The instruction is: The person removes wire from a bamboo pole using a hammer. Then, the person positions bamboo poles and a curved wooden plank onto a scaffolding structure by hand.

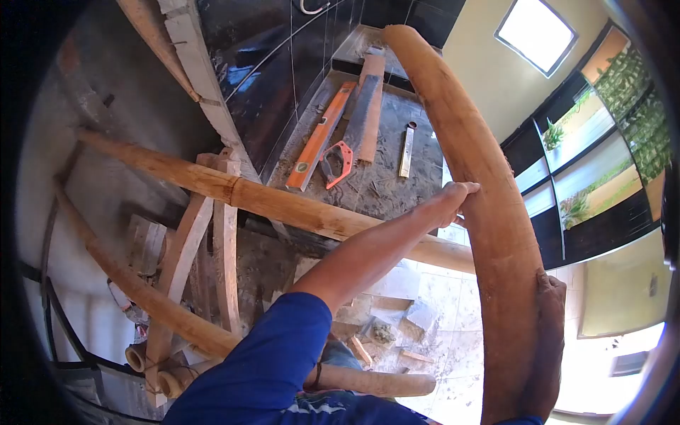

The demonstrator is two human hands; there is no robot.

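A long wooden plank rises from the bottom right toward the top middle, looking curved through the wide lens. On its left edge my left hand is closed, the thumb lying along the face. Lower down, my right hand grips the right edge, with most of its fingers hidden behind the wood. A round wooden pole runs crosswise below my left forearm and passes behind the plank.
On a dusty dark counter lie an orange spirit level, a handsaw, a narrow board and a short metal rule. Wooden props and another pole stand at left. Rubble litters the floor.
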